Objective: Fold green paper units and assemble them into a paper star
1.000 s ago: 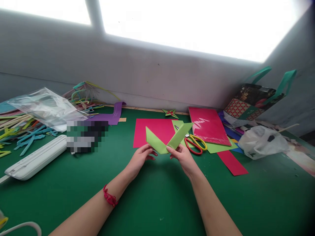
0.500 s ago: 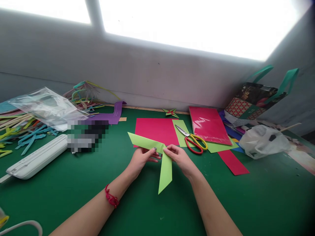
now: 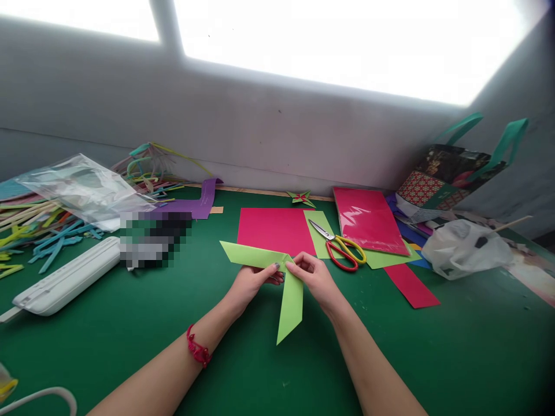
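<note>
both hands pinch folded green paper strip (image 3: 289, 294) at its bend: l hand (image 3: 251, 283), r hand (image 3: 316, 278), w/ scissors (image 3: 340, 248) nearby on green table (image 3: 455, 346).

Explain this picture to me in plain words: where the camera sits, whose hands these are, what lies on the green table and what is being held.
There is no machine here. The view comes from a camera worn on a person's head, looking forward and down at their own bare hands. The left hand, with a red bracelet on its wrist, and the right hand together pinch a folded light-green paper strip at its bend; one arm of the strip points left, the other toward the camera. On the green table lie a pink paper sheet, scissors with red and yellow handles, a long white plastic case, a clear plastic bag over coloured strips, and a white plastic bag.
</note>
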A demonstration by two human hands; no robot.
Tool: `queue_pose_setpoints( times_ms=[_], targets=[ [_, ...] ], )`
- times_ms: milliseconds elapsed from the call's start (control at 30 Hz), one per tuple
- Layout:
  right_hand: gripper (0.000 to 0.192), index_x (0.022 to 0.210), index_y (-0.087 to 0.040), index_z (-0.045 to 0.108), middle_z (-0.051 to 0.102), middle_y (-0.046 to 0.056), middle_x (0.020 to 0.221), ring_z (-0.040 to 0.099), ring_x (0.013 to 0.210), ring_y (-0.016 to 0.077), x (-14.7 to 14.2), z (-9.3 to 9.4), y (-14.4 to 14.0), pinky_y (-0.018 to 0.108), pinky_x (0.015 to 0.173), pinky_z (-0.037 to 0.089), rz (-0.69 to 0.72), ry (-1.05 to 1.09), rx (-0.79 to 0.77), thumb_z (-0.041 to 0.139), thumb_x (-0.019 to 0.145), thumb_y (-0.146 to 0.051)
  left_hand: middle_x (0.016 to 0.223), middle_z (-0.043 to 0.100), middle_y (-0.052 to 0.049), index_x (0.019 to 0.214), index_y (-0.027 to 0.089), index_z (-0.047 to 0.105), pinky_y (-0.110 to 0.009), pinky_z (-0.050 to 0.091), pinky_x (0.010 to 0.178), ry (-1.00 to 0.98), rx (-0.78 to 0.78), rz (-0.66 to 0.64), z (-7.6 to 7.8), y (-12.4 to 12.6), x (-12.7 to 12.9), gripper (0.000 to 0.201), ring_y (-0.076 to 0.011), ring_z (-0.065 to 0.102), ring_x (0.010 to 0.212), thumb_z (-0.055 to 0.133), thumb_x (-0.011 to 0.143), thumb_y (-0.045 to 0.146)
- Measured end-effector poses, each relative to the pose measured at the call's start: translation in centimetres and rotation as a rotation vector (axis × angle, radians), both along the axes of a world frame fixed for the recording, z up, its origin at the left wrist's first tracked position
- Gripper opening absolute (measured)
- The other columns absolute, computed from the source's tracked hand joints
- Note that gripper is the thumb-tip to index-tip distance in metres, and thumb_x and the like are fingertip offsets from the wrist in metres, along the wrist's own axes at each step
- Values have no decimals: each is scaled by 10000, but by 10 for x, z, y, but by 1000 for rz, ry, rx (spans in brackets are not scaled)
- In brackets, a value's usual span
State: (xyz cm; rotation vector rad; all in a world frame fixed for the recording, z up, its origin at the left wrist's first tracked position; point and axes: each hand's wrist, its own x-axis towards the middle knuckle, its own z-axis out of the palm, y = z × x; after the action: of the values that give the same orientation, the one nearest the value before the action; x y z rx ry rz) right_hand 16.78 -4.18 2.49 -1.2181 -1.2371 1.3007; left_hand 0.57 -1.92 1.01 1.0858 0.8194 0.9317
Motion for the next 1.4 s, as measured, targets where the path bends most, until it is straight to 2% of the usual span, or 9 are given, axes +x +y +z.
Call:
queue_pose_setpoints(
  times_ms=[100,233,367,533,633,733,933,1167,1400],
  targets=[
    [295,706,-176,571,551,-17,643,495,605,122,-1,1,0,235,557,383,-7,12,-8,648,662,-457,820,666,-82,904,111,623,-347,512,722,-31,22,-3,1,-1,1,281,-197,624,738,617,739,338],
    [279,698,-176,577,550,-12,653,498,635,126,-2,2,1,235,576,393,-30,10,-7,643,672,-447,725,646,-76,861,94,616,-349,516,683,-29,4,34,1,1,2,317,-189,614,667,608,736,384],
    [251,688,-179,627,543,2,665,470,623,122,1,-1,4,241,570,388,-153,-61,90,667,654,-425,632,593,-23,744,120,604,-274,487,608,56,95,93,4,5,-1,283,-143,573,597,608,727,402],
    [277,817,-188,685,446,-37,469,375,446,91,6,0,5,241,443,327,-211,-69,100,659,665,-418,522,522,29,793,140,601,-220,412,458,87,197,105,10,1,-4,219,-92,480,442,623,729,349],
    [229,805,-201,697,552,-10,538,452,485,109,6,9,0,254,474,378,-173,-65,139,668,663,-378,712,643,-60,820,132,638,-281,477,561,-17,218,19,13,-5,-5,216,-157,588,581,600,751,334],
    [194,846,-222,690,633,21,722,534,583,137,6,19,-6,289,567,455,-82,-22,212,635,701,-339,952,650,-93,908,175,660,-324,481,702,-75,350,8,17,-9,-8,245,-234,614,816,608,739,345],
    [244,827,-200,679,631,46,787,562,639,165,-2,20,-7,303,516,507,-114,69,206,587,724,-401,996,633,-84,882,232,698,-318,440,818,194,586,0,19,-1,-19,229,-254,574,937,626,705,358],
    [599,1233,-222,443,670,20,753,617,645,163,-14,10,-3,318,595,531,-136,206,52,643,690,-380,1002,616,-32,881,319,701,-297,411,858,496,828,-57,21,9,-27,222,-203,550,978,504,801,259],
    [364,916,-144,615,684,74,830,632,770,202,-4,8,-1,326,690,515,-23,228,-57,725,614,-315,1017,605,-58,986,325,661,-331,429,817,654,1159,-75,23,13,-32,256,-204,553,948,486,832,219]
  ],
)
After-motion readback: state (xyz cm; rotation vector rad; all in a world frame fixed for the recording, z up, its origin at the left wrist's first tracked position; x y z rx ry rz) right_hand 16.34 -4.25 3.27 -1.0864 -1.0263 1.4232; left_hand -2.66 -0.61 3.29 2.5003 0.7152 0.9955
